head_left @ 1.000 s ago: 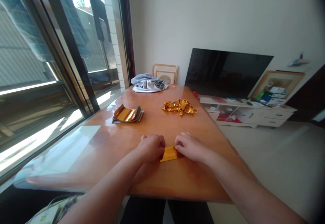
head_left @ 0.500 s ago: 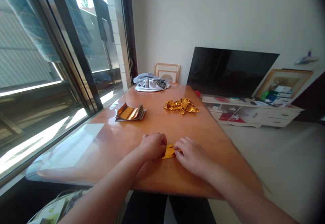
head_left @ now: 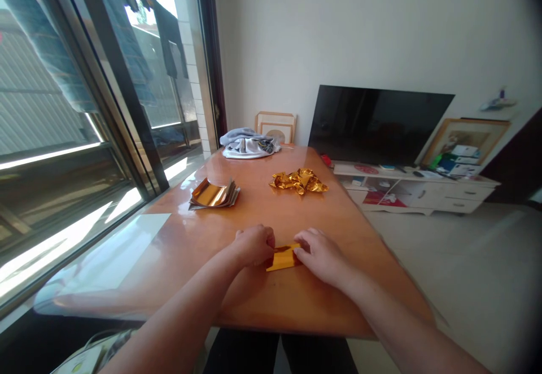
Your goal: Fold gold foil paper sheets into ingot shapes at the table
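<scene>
A small sheet of gold foil paper [head_left: 283, 258] lies on the table in front of me, partly folded over along its far edge. My left hand [head_left: 257, 245] is closed on its left end, the fingers curled and their tips partly hidden. At the right end, my right hand [head_left: 318, 252] pinches the paper between thumb and fingers. Farther off to the left lies a stack of gold foil sheets [head_left: 214, 194], the top one curling up. Beyond my right hand sits a heap of folded gold foil pieces [head_left: 300, 181].
The glossy wooden table [head_left: 254, 306] stretches away from me. Bundled grey and white cloth [head_left: 249, 142] lies at its far end. A large glass window [head_left: 127, 80] borders the left side. A television [head_left: 376, 125] stands on a white cabinet [head_left: 444, 193] at the right.
My right hand has shifted slightly right along the paper, and more of the gold sheet shows between my hands. The view has tilted slightly.
</scene>
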A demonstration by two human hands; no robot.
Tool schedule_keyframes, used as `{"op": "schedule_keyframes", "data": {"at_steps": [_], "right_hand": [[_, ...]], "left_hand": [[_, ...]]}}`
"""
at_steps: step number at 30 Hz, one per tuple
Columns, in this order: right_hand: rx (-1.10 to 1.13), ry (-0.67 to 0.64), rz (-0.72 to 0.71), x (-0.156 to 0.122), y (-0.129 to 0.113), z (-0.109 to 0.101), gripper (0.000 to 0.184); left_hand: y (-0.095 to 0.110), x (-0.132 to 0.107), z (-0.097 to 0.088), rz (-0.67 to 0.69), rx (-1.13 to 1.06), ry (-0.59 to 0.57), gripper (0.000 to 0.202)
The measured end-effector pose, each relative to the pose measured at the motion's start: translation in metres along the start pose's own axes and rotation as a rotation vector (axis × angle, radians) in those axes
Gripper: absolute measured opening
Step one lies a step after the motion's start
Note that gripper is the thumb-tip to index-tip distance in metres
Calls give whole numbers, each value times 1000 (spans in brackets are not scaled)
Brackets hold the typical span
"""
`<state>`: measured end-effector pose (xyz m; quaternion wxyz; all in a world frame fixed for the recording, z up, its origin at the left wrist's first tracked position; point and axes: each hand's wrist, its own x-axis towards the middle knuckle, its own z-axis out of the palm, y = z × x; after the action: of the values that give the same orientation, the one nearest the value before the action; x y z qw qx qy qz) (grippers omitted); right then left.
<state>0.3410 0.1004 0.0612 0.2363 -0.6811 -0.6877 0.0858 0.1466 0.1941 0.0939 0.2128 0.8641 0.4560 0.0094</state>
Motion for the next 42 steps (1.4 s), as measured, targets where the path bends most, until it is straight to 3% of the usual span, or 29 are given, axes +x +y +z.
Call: {"op": "schedule_keyframes", "data": {"at_steps": [4,8,12,15,19,22,25,27,32,42], "right_hand": [[104,-1,-2,5,0,0,21],[259,-98,27,10,-1,-3,14],[357,-148,37,15,1,-4,18],[341,-169,42,20,4,-1,20],[200,-156,33,24,6,7,19],[66,-52,-24,22,0,8,16],[-72,164,-90,15,-12,4,31],[-100,205,-156,10,-21,0,26],[-99,46,-313,2,-30,0,17],[-65,-46,-290,0,-24,11,19]], "left_hand": [[-4,-3,1,8,-51,-6,12],[-14,-5,4,10,-215,-16,11],[-22,-10,10,35,-420,-14,17],[-24,-17,12,58,-451,11,20],[-23,-26,13,72,-335,60,15],[-22,-29,13,79,-293,75,13],[-21,-29,14,70,-296,91,14],[-21,-28,15,69,-290,102,14],[-19,-29,15,81,-260,115,10],[-38,-27,23,270,-252,242,16]]}}
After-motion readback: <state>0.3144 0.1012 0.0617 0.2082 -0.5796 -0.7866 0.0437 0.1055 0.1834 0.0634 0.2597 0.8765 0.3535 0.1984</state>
